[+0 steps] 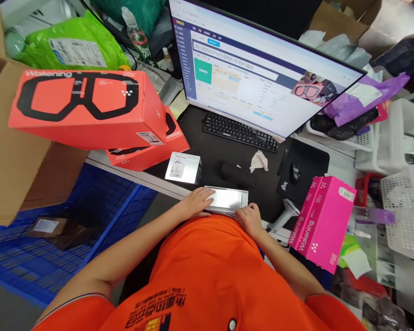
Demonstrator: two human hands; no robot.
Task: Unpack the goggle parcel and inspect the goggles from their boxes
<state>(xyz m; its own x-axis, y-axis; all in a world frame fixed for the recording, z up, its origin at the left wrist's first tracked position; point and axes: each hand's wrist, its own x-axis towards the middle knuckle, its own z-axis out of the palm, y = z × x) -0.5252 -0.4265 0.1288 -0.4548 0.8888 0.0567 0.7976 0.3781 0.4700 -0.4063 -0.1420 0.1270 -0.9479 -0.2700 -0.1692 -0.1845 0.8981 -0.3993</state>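
Silver box (227, 199), bright orange shirt (214, 266)

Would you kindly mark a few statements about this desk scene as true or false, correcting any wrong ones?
1. The person's left grip touches the silvery box. True.
2. The person's right grip is on the keyboard. False: the right grip is at the silvery box's right end.
3. A crumpled tissue lies on the black desk surface. True.
4. The monitor is dark. False: the monitor shows a lit page.
5. The upper coral box has a goggle outline printed on it. True.
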